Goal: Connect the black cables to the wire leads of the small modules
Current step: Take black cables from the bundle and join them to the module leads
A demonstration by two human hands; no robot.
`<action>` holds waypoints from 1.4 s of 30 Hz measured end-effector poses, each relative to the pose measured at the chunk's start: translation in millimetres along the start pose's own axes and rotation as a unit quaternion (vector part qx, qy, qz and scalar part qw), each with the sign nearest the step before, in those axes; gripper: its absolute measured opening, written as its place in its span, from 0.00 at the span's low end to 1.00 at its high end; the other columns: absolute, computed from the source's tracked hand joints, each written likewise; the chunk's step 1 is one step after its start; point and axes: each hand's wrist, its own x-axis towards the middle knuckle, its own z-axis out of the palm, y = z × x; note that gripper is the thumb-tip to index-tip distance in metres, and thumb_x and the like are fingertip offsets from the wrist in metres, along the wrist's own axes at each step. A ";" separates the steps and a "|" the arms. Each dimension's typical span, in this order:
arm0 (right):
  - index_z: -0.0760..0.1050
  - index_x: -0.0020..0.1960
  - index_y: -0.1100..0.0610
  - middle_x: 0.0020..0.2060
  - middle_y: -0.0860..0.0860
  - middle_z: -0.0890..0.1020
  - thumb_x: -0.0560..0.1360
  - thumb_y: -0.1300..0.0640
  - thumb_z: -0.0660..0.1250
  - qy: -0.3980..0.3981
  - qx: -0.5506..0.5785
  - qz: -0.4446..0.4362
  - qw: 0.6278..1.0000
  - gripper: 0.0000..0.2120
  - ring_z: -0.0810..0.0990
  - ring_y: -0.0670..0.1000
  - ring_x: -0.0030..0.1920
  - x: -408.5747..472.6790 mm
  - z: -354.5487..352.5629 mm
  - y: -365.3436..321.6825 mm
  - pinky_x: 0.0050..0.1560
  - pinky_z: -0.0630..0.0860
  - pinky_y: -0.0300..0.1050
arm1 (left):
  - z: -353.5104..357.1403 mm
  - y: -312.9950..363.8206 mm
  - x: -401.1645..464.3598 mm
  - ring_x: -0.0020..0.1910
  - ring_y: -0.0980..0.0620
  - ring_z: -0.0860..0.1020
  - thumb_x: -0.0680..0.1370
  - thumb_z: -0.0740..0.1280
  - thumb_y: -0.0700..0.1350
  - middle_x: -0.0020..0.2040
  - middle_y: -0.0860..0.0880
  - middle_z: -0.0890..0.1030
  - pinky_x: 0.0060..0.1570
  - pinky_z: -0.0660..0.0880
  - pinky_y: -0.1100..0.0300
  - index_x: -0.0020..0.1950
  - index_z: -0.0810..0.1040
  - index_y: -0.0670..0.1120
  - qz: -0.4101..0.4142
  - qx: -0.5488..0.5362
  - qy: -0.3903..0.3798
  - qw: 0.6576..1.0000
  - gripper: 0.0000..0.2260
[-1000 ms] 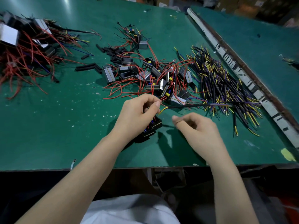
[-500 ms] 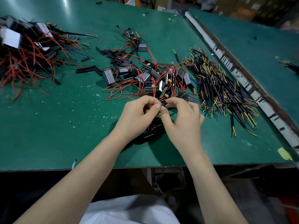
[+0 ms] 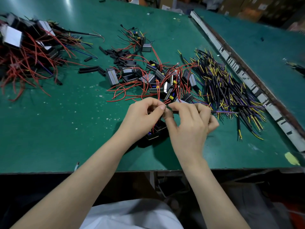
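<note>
My left hand (image 3: 142, 118) pinches the red wire lead of a small black module (image 3: 156, 132) that lies on the table under both hands. My right hand (image 3: 189, 126) pinches the end of a black cable (image 3: 224, 111), whose purple and yellow wires stick out to the right. The two pinches meet fingertip to fingertip near the table's middle; the joint itself is hidden by the fingers. Behind the hands lies a heap of modules with red leads (image 3: 158, 80), and to the right a pile of black cables (image 3: 227, 90).
A second heap of modules with red wires (image 3: 26, 55) fills the far left. Short black sleeve pieces (image 3: 92, 69) lie scattered behind the centre. A white strip (image 3: 247, 76) marks the table's right edge. Bare green mat (image 3: 57, 126) lies to the left of my hands.
My right hand has come left from beside the cable pile and met my left hand, bringing the cable end to the lead. My left hand has stayed in place.
</note>
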 end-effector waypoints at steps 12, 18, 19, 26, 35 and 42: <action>0.81 0.46 0.53 0.43 0.49 0.80 0.75 0.55 0.66 -0.116 -0.016 0.010 0.993 0.05 0.71 0.54 0.52 0.7 -3.6 1.0 0.46 0.55 0.47 | 0.3 2.6 -8.1 0.39 0.51 0.74 0.77 0.65 0.43 0.39 0.54 0.79 0.43 0.74 0.52 0.47 0.79 0.47 0.122 0.192 0.027 0.973 0.04; 0.78 0.52 0.47 0.51 0.47 0.74 0.79 0.58 0.61 -0.291 -0.035 0.026 0.956 0.10 0.61 0.52 0.58 25.6 -13.8 11.3 0.43 0.47 0.44 | 1.9 7.5 -10.9 0.41 0.44 0.77 0.76 0.64 0.43 0.41 0.50 0.81 0.41 0.73 0.48 0.47 0.81 0.44 0.228 0.290 0.043 0.928 0.07; 0.77 0.53 0.45 0.50 0.47 0.72 0.79 0.57 0.60 -0.329 -0.033 0.030 0.943 0.10 0.61 0.53 0.58 30.4 -14.9 12.3 0.43 0.47 0.45 | 1.6 7.4 -11.0 0.40 0.43 0.77 0.76 0.64 0.43 0.41 0.49 0.81 0.40 0.73 0.47 0.47 0.81 0.43 0.235 0.298 0.043 0.924 0.07; 0.67 0.36 0.46 0.43 0.46 0.71 0.80 0.57 0.55 -0.511 0.062 0.081 0.854 0.15 0.60 0.51 0.54 48.6 -21.4 21.5 0.49 0.55 0.48 | 0.0 7.1 -10.9 0.41 0.46 0.76 0.76 0.63 0.44 0.41 0.50 0.81 0.42 0.73 0.53 0.47 0.80 0.45 0.212 0.238 -0.003 0.948 0.07; 0.72 0.57 0.46 0.47 0.42 0.74 0.80 0.51 0.60 -0.336 0.070 -0.066 0.937 0.07 0.66 0.46 0.54 36.2 -27.4 33.4 0.49 0.53 0.43 | -1.9 3.9 -5.2 0.37 0.55 0.74 0.78 0.64 0.41 0.38 0.50 0.80 0.37 0.67 0.68 0.46 0.79 0.45 0.131 0.134 -0.049 0.981 0.04; 0.73 0.54 0.48 0.44 0.41 0.76 0.74 0.58 0.65 -0.301 0.071 -0.118 0.944 0.10 0.69 0.45 0.52 32.8 -25.0 30.0 0.51 0.57 0.46 | -1.5 3.9 -4.6 0.33 0.60 0.70 0.78 0.64 0.43 0.37 0.53 0.78 0.33 0.64 0.70 0.44 0.77 0.51 0.099 0.105 -0.074 0.987 0.05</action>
